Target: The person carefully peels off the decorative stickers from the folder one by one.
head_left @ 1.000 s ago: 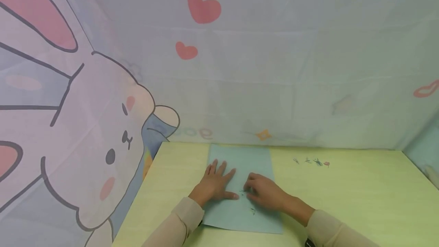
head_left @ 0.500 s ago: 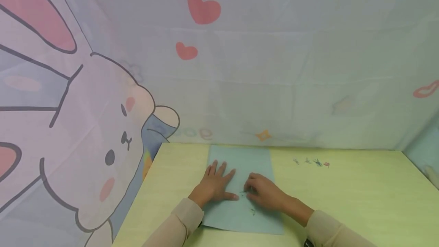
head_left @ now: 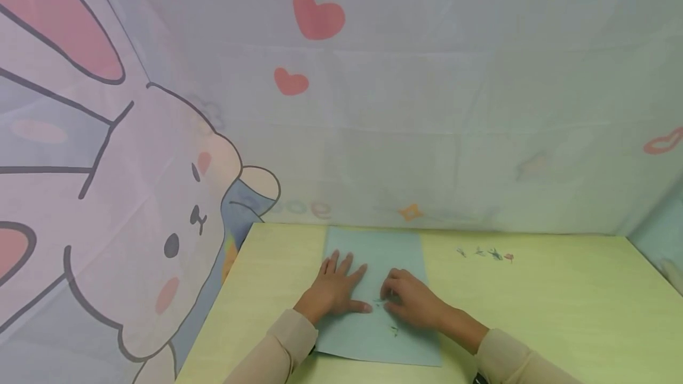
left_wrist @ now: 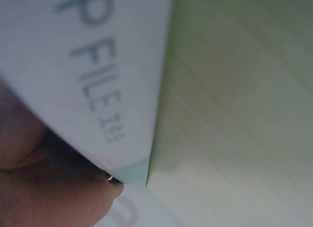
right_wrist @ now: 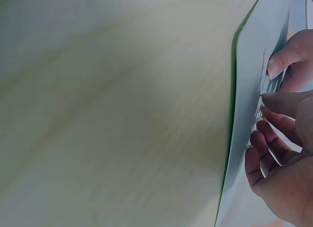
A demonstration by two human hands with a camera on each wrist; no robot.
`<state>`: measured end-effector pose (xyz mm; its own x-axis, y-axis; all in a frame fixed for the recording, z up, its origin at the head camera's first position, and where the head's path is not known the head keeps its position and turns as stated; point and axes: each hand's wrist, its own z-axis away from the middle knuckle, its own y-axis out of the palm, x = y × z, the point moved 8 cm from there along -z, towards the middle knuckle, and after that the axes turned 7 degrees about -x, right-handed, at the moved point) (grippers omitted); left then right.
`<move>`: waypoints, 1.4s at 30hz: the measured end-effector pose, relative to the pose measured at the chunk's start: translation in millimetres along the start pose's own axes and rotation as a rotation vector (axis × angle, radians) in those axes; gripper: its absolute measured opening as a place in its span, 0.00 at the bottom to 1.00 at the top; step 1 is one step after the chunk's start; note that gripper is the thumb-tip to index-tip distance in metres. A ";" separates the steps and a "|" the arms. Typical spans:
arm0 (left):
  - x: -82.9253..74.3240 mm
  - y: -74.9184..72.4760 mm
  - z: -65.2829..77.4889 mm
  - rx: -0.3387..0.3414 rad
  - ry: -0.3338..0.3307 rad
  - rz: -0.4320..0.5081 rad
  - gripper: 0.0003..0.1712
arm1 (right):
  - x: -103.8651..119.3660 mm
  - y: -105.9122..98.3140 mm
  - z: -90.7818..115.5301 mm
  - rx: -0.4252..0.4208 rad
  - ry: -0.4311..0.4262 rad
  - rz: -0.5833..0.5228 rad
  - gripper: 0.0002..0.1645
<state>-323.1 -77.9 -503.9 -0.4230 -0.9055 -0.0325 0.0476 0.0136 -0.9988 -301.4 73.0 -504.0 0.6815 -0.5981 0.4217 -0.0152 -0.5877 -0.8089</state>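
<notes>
The pale blue sheet (head_left: 373,242) lies lengthwise, pointing away from the person, left of centre on the pale yellow-green worktop (head_left: 565,301); it is rectangular, with a smooth, matte-looking, plain field and straight sides. In the left wrist view, a pale surface shows dark printed lettering (left_wrist: 100,90), the word FILE readable. On the sheet are 2 tiny leafy green pieces: a sprig (head_left: 378,301) between the hands and another sprig (head_left: 394,331) nearer the person; whether they are printed or loose is too small to tell. The left hand (head_left: 336,290) rests on the sheet with its fingers spread wide. The right hand (head_left: 412,299) has bent fingers, their tips beside the first sprig; I cannot tell whether they pinch anything. To the right of the sheet, 4 small plant-like pieces (head_left: 494,254) form a row, the rightmost reddish. Behind stands a pale cloth backdrop (head_left: 405,105) with a large rabbit (head_left: 139,194) and 2 red hearts (head_left: 319,16).
</notes>
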 end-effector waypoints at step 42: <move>-1.1 -4.4 4.7 -0.009 0.018 0.045 0.55 | -8.5 -9.0 1.4 -0.002 0.049 -0.230 0.08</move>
<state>-318.6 -79.0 -499.3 -0.4371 -0.8960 -0.0780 0.0588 0.0580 -0.9966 -306.1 84.1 -500.9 0.6308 -0.4742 0.6142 0.1350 -0.7124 -0.6886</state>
